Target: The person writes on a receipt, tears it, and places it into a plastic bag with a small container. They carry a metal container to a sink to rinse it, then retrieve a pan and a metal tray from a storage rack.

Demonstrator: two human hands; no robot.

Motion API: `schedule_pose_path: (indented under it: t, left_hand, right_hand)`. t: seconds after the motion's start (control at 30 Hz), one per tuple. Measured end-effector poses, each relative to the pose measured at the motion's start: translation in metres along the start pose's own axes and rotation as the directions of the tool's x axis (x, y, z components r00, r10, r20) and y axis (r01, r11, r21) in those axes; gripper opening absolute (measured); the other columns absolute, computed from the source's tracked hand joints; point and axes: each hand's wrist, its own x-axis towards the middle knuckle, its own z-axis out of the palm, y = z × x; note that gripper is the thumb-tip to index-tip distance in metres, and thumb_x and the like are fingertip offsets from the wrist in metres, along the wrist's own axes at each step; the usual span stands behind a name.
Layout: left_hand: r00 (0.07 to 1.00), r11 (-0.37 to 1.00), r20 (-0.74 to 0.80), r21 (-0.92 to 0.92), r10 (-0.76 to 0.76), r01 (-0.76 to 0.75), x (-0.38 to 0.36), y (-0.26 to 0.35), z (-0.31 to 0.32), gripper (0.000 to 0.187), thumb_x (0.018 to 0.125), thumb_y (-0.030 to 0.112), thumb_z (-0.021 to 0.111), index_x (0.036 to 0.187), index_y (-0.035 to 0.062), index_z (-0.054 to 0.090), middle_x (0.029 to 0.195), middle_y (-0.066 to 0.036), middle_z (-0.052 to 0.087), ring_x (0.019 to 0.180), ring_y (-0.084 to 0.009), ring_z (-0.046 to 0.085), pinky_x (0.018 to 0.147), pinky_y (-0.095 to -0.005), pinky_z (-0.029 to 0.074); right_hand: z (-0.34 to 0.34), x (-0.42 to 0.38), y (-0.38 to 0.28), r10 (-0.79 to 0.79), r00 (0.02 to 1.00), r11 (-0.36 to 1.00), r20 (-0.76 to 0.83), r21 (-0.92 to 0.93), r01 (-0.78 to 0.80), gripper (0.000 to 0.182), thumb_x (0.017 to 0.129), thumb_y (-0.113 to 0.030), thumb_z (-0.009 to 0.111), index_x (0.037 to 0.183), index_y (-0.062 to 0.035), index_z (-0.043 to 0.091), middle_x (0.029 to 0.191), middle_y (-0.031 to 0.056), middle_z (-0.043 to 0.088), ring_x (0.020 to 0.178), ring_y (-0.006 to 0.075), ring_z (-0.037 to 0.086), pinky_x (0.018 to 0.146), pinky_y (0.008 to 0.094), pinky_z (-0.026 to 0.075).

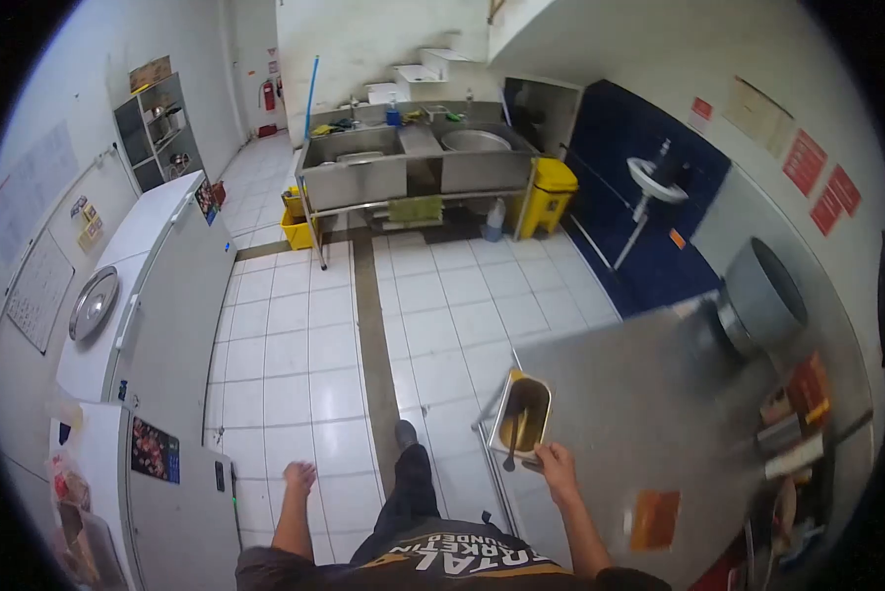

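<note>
My right hand grips the near rim of a small rectangular steel food pan. Yellowish-brown contents show in the pan, and a dark-handled utensil leans in it with its handle over the near edge. The pan overlaps the left edge of a steel worktable in this view. On my other side, my left hand hangs over the tiled floor with fingers loosely apart, holding nothing.
A double steel sink stands ahead, with a yellow pedal bin on its right and a yellow bucket on its left. White chest freezers line the left wall. A large grey bowl sits at the worktable's far end. A washbasin projects from the right wall.
</note>
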Motion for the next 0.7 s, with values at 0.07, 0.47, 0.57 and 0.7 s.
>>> schedule_pose_path:
  t: [0.07, 0.47, 0.57, 0.7]
  left_hand:
    - [0.983, 0.936, -0.185, -0.346, 0.004, -0.069, 0.048, 0.01, 0.004, 0.04, 0.096, 0.036, 0.041, 0.122, 0.0058, 0.047, 0.118, -0.017, 0.056, 0.112, -0.031, 0.051, 0.083, -0.0376, 0.049]
    - [0.872, 0.726, 0.454, 0.661, -0.183, -0.192, 0.18, 0.177, 0.528, 0.027, 0.095, 0.023, 0.052, 0.108, 0.0002, 0.056, 0.095, -0.014, 0.066, 0.08, -0.0254, 0.068, 0.067, -0.036, 0.055]
    - [0.821, 0.652, 0.568, 0.645, -0.061, -0.398, 0.243, 0.22, 0.624, 0.033, 0.096, 0.026, 0.051, 0.115, -0.0003, 0.056, 0.09, -0.013, 0.066, 0.078, -0.0215, 0.067, 0.065, -0.0346, 0.055]
    - [0.943, 0.73, 0.323, 0.624, 0.082, -0.278, 0.326, 0.255, 0.665, 0.03, 0.095, 0.024, 0.048, 0.112, -0.0009, 0.055, 0.088, -0.014, 0.066, 0.071, -0.0214, 0.066, 0.06, -0.0334, 0.054]
  right_hand:
    - [0.036, 0.118, -0.009, -0.043, 0.996, 0.993, 0.078, 0.117, 0.034, 0.023, 0.096, -0.019, 0.056, 0.082, -0.0002, 0.059, 0.081, 0.0035, 0.059, 0.072, 0.0098, 0.058, 0.074, 0.0314, 0.057]
    - [0.173, 0.619, -0.175, -0.059, 0.998, 0.985, 0.016, 0.163, 0.056, 0.022, 0.097, -0.02, 0.053, 0.097, 0.0019, 0.058, 0.092, 0.0105, 0.063, 0.083, 0.0185, 0.065, 0.078, 0.0351, 0.058]
    - [0.178, 0.755, -0.204, -0.079, 0.997, 0.993, 0.027, 0.093, 0.076, 0.025, 0.098, -0.024, 0.053, 0.101, 0.0008, 0.057, 0.095, 0.0097, 0.064, 0.085, 0.0189, 0.065, 0.078, 0.0354, 0.056]
    - [0.207, 0.931, -0.271, -0.13, 0.99, 0.982, 0.058, 0.146, 0.12, 0.026, 0.098, -0.022, 0.052, 0.102, 0.0031, 0.056, 0.094, 0.0114, 0.063, 0.085, 0.0207, 0.065, 0.077, 0.0344, 0.057]
